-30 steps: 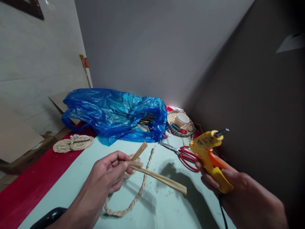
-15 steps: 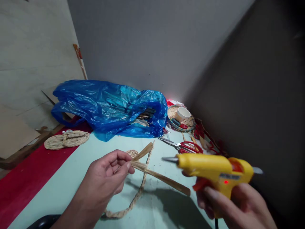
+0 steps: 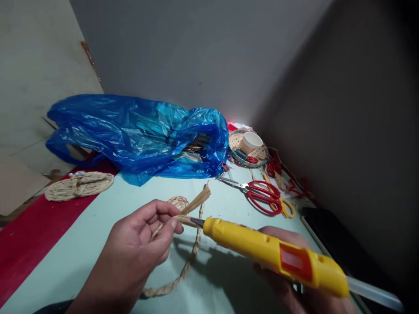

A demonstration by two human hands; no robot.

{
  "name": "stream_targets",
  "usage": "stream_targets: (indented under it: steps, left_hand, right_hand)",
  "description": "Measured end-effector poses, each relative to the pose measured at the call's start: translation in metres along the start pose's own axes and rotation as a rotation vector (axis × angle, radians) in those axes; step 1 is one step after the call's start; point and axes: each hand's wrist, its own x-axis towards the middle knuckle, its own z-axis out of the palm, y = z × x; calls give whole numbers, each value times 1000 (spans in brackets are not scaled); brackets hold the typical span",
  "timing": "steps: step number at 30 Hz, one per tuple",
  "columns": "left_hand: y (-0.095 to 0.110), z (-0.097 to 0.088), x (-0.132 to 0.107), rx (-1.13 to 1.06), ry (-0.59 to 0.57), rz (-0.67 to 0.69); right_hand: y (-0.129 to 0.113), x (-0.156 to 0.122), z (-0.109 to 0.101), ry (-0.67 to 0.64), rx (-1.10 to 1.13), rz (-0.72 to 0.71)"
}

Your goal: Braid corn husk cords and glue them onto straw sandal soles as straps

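Note:
My left hand [image 3: 140,244] pinches flat dried straw strips [image 3: 195,201] between thumb and fingers above the pale green table [image 3: 81,244]. My right hand [image 3: 288,270], mostly hidden, grips a yellow glue gun [image 3: 271,255] whose metal nozzle touches the strips right at my left fingertips. A braided straw cord [image 3: 186,266] with a small coil at its far end lies on the table under my hands.
A blue plastic bag [image 3: 137,135] with sticks inside lies at the back. Red scissors [image 3: 258,194] lie to the right, near a woven tray [image 3: 258,155] holding a white cup [image 3: 250,141]. A woven straw piece [image 3: 78,185] sits on the red strip at left.
My right hand swung the glue gun from upright at the right down and left until its nozzle met the strips. My left hand kept its pinch.

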Motion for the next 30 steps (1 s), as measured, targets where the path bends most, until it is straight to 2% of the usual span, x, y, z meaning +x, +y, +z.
stream_targets:
  steps: [4,7,12,20,30]
  left_hand:
    - [-5,4,-3,35,62,47]
    - [-6,5,-4,57,54,40]
    - [-3,5,-8,74,34,23]
    - [2,6,-11,71,8,8]
    - [1,5,-14,92,-27,12]
  right_hand:
    - [8,1,-7,-79,46,10]
    - [8,4,-6,-123,65,0]
    - [-3,2,2,-31,57,4]
    - [1,1,3,-56,78,-221]
    - [-3,8,5,-82,-28,-324]
